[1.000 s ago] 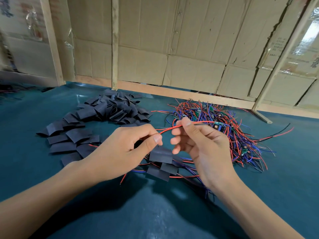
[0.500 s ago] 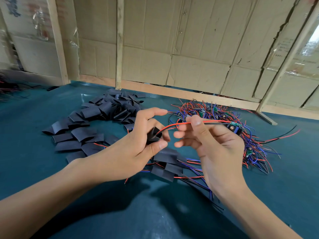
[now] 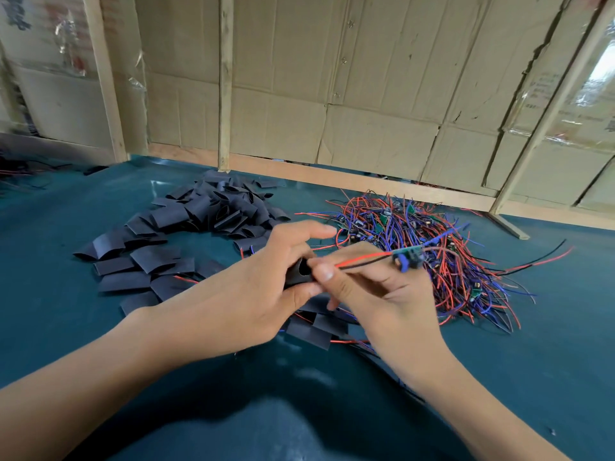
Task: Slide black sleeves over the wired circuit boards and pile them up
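Fingers of the left hand (image 3: pixel 256 287) curl round a black sleeve (image 3: pixel 299 272), its open mouth facing right; fingers of the right hand (image 3: pixel 382 294) pinch the red and black wires (image 3: pixel 362 261) just beside that mouth. The circuit board (image 3: pixel 408 256) hangs at the wires' far end, apparently still outside the sleeve. On the teal table (image 3: pixel 100 327): loose sleeves (image 3: pixel 186 234) left, unsleeved wired boards (image 3: pixel 432 247) right, finished pieces (image 3: pixel 316 327) beneath the hands.
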